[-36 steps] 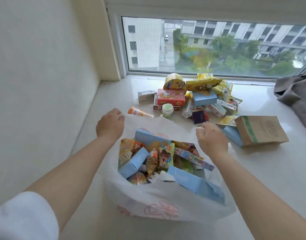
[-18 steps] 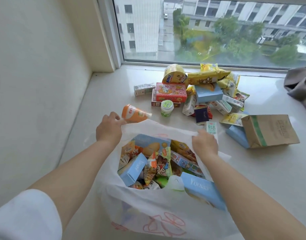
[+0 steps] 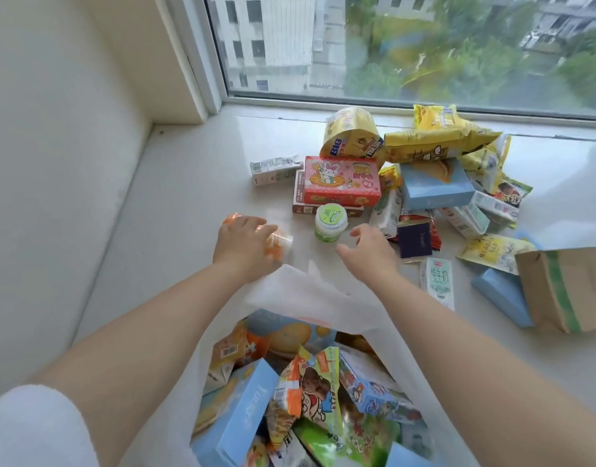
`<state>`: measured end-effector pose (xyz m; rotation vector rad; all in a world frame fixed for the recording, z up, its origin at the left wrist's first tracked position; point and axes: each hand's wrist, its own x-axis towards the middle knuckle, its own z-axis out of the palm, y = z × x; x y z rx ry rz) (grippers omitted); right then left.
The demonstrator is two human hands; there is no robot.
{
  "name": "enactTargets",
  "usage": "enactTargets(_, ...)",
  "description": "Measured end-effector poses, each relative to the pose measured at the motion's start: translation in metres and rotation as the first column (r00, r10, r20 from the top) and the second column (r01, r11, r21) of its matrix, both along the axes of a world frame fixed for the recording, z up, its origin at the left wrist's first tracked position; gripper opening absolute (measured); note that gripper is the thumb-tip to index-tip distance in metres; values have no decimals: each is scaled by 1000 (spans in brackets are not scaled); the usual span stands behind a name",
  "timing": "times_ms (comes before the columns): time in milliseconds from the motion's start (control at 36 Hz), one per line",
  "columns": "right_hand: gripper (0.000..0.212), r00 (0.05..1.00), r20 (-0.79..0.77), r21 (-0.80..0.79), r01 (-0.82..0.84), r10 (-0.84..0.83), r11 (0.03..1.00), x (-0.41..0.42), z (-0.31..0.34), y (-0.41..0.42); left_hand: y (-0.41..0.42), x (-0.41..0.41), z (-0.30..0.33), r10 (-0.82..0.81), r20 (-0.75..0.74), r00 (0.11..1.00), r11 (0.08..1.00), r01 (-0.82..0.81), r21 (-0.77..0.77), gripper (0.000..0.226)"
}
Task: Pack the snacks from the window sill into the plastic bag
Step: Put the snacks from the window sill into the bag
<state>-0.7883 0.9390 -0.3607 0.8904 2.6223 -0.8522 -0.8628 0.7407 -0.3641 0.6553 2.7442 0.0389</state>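
head view: an orange and white plastic snack tube (image 3: 276,244) is seen lying on its side on the pale stone window sill (image 3: 188,183), just beyond the far rim of the white plastic bag (image 3: 310,291). its long axis runs from upper left to lower right, and most of its middle is covered by the left hand (image 3: 244,246), whose fingers are curled over it in a grip; only the two ends are seen. the bag opening lies toward the person from this grip, so a short pull back over the rim is judged to be what is needed, with the tube turned a little so that one end goes in first.

the right hand (image 3: 369,249) is held with fingers spread and relaxed, and nothing is held in it. a small round tub with a green lid (image 3: 331,223) stands upright just beyond its fingertips, a little to the left, apart from them. this hand is clearly the nearer one to the tub.

many packets and blue boxes are already inside the bag. farther out, a pink and orange box with a rabbit picture (image 3: 342,181), a light blue box (image 3: 436,188), yellow crisp bags (image 3: 434,143) and a white milk carton (image 3: 438,281) are left on the sill. a brown paper bag (image 3: 566,288) is lying at the right.
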Motion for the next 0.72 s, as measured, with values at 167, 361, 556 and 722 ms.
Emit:
enactTargets(167, 60, 998, -14, 215, -55, 59, 975, -38, -27, -1, 5, -32, -32, -159, 47, 986, 956, 165, -242, 74)
enactTargets(361, 75, 992, 30, 210, -124, 120, 970, -70, -56, -1, 7, -49, -63, -198, -44, 979, 941, 177, -289, 58)
enactTargets(556, 73, 996, -4, 161, -84, 86, 983, -72, -71, -2, 17, -52, -66, -119, -52, 992, 957, 100, -272, 57)
enactTargets(722, 71, 999, 29, 133, 12, -16, 991, -39, -71, 21, 21, -50, -64, -83, 3, 997, 935, 79, -346, 59)
